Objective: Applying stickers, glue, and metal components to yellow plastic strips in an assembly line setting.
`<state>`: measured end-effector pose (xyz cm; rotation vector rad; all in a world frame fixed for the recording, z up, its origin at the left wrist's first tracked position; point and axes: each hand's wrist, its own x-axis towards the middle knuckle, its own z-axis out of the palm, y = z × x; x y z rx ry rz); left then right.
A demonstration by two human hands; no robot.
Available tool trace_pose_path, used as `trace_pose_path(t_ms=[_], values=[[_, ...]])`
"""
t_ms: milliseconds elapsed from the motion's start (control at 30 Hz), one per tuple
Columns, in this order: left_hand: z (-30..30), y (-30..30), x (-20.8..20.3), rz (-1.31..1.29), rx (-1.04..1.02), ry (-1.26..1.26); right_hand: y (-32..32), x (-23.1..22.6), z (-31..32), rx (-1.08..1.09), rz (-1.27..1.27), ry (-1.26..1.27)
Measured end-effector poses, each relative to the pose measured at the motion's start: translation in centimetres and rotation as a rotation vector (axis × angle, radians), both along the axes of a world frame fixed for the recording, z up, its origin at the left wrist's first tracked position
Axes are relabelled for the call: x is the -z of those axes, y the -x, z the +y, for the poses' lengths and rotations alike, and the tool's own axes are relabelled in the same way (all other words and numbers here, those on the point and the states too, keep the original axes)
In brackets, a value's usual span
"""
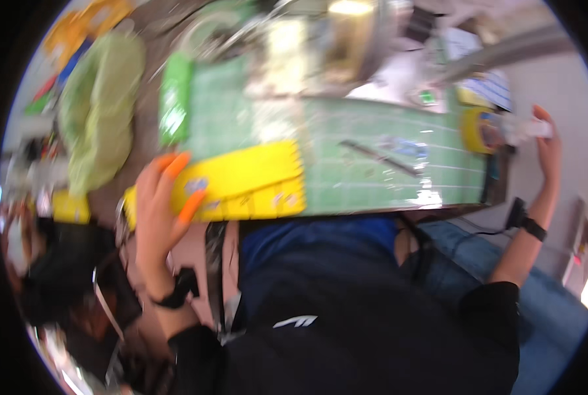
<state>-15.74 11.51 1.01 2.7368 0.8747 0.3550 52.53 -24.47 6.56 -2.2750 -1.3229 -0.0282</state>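
A flat yellow piece [258, 174] with a scalloped right edge and small pale patches lies along the near left edge of the green cutting mat [347, 184]. My left hand [159, 207], with orange coverings on its fingertips, rests on its left end, fingers spread. Far out to the right, past the table's edge, my right hand [547, 141] has its fingers closed round a small white thing, too blurred to name. Beside it a yellow tape roll [475, 130] stands at the mat's right end.
A thin dark strip [379, 158] and a bluish clear packet [404, 146] lie on the mat. A bright green packet [175, 99] and a pale green bag [103, 105] are at the left. A grey arm [505, 56] crosses the far right. Another person [77, 270] sits at my left.
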Motion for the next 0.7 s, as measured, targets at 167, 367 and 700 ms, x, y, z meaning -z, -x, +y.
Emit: trace_pose_path(t_ms=[167, 367, 700], values=[[-0.9, 1.2, -0.3, 0.008, -0.080, -0.053, -3.0, 3.4, 6.7, -0.008, -0.223, 0.438], [-2.0, 4.4, -2.0, -0.240, -0.220, -0.227, -4.8, 7.3, 9.2, -0.192, 0.006, 0.415], [-3.4, 6.3, -1.5, -0.330, -0.355, -0.360, -11.5, 5.4, 7.6, 0.218, -0.317, 0.321]])
